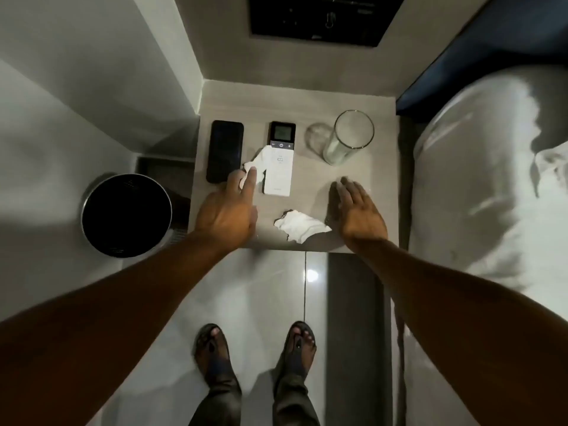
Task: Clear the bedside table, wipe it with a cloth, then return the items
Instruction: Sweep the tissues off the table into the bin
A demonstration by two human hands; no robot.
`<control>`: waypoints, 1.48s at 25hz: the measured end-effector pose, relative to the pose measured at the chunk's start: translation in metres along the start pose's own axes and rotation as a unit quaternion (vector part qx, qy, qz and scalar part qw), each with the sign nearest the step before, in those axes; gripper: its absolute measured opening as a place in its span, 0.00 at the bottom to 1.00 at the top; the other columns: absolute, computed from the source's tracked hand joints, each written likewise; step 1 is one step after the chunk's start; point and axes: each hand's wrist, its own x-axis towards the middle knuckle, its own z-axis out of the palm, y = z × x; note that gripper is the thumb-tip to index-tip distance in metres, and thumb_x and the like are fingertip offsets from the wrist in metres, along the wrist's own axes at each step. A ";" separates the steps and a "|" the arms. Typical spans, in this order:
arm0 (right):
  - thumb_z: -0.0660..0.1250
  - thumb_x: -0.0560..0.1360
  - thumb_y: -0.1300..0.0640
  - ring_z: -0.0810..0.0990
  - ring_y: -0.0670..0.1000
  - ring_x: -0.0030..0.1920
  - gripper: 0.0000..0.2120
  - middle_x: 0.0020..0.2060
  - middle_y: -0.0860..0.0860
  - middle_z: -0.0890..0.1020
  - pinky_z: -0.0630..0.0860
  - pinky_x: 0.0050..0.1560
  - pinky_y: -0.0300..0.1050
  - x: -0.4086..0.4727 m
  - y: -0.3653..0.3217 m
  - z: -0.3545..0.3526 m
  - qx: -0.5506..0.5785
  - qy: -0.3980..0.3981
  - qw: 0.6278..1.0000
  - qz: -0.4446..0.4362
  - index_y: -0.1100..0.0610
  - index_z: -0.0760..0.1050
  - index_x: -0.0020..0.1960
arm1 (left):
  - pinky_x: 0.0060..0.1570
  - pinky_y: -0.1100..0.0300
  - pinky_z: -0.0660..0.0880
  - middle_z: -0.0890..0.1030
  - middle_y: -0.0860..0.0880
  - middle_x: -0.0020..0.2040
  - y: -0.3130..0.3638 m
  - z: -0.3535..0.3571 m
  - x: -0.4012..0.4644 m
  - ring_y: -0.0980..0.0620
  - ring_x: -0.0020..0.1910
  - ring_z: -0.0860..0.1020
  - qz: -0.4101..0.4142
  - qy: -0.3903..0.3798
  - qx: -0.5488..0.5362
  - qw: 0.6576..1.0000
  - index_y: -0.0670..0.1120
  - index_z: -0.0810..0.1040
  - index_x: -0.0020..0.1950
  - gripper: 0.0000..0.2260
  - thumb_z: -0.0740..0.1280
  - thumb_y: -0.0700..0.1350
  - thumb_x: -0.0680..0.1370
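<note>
**Crowded bedside table, glass within easy reach of a careless sweep**

Pale bedside table wedged between a white wall and a bed with a white pillow, black waste bin on the floor to its left. Nothing cleared yet: dark phone at the back left, white remote beside it, tall empty glass at the back right, one crumpled tissue loose near the front edge.

Left hand reaching forward, fingers pinched on a second crumpled tissue that lies against the remote's left edge and just beside the phone. Right hand flat and spread, palm down, holding nothing; whether touching the tabletop or hovering just above, hard to tell.

Likely risks from here:
- Lifting the pinched tissue could drag or nudge the remote, since paper and remote overlap.
- Phone close to the left edge, above the bin; a sideways shove might tip it off.
- Glass tall and narrow, easily knocked over by the right hand moving forward.
- Loose tissue near the front edge liable to slide to the floor.
</note>
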 end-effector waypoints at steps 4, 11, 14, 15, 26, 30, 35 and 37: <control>0.52 0.83 0.55 0.47 0.57 0.81 0.28 0.82 0.54 0.53 0.41 0.78 0.48 0.012 0.000 0.025 -0.020 0.053 0.998 -0.011 0.56 0.52 0.81 | 0.50 0.48 0.77 0.50 0.49 0.81 0.007 0.018 0.021 0.40 0.56 0.79 -0.039 -0.034 -0.038 0.998 0.52 0.52 0.80 0.34 0.66 0.40 0.79; 0.49 0.83 0.50 0.51 0.55 0.81 0.25 0.81 0.53 0.58 0.46 0.78 0.50 0.015 0.014 0.045 0.005 0.128 0.992 -0.016 0.52 0.56 0.80 | 0.51 0.46 0.79 0.56 0.47 0.80 0.007 0.032 0.037 0.39 0.54 0.79 -0.054 -0.013 -0.087 0.995 0.47 0.66 0.71 0.26 0.69 0.34 0.76; 0.49 0.83 0.50 0.51 0.55 0.81 0.25 0.81 0.53 0.58 0.47 0.79 0.51 0.014 0.013 0.045 0.015 0.132 0.991 -0.021 0.52 0.57 0.80 | 0.57 0.47 0.79 0.57 0.49 0.81 0.010 0.029 0.030 0.41 0.59 0.78 -0.078 0.001 -0.123 0.989 0.47 0.62 0.76 0.30 0.68 0.34 0.77; 0.49 0.83 0.51 0.52 0.56 0.81 0.25 0.80 0.53 0.59 0.47 0.79 0.52 0.013 0.012 0.044 0.018 0.133 0.991 -0.024 0.53 0.58 0.79 | 0.58 0.48 0.79 0.57 0.49 0.81 0.007 0.028 0.024 0.42 0.61 0.78 -0.077 0.021 -0.134 0.988 0.47 0.62 0.77 0.30 0.67 0.35 0.77; 0.48 0.82 0.48 0.54 0.60 0.80 0.27 0.79 0.59 0.61 0.53 0.79 0.61 0.013 0.014 0.044 0.014 0.153 0.987 -0.050 0.58 0.60 0.78 | 0.63 0.53 0.71 0.66 0.37 0.76 -0.162 0.059 -0.097 0.38 0.72 0.71 -0.334 0.125 -0.202 0.912 0.38 0.69 0.74 0.22 0.63 0.39 0.79; 0.49 0.83 0.50 0.56 0.61 0.80 0.26 0.79 0.59 0.63 0.54 0.79 0.61 0.015 0.012 0.045 0.020 0.163 0.985 -0.054 0.58 0.61 0.78 | 0.62 0.54 0.73 0.65 0.39 0.77 -0.150 0.065 -0.092 0.39 0.71 0.72 -0.284 0.128 -0.204 0.928 0.41 0.73 0.71 0.20 0.63 0.43 0.80; 0.49 0.83 0.50 0.55 0.59 0.80 0.26 0.79 0.57 0.62 0.54 0.79 0.59 0.014 0.014 0.045 0.022 0.158 0.986 -0.045 0.56 0.60 0.78 | 0.58 0.51 0.78 0.68 0.43 0.74 -0.033 0.055 -0.058 0.46 0.65 0.75 -0.025 0.109 -0.191 0.975 0.47 0.72 0.71 0.24 0.61 0.59 0.80; 0.50 0.83 0.51 0.55 0.60 0.80 0.25 0.79 0.58 0.62 0.54 0.79 0.59 0.014 0.015 0.045 0.022 0.162 0.985 -0.049 0.57 0.60 0.78 | 0.65 0.49 0.71 0.71 0.42 0.73 0.008 0.055 -0.040 0.43 0.69 0.72 0.066 0.074 -0.142 0.985 0.48 0.72 0.72 0.27 0.65 0.62 0.78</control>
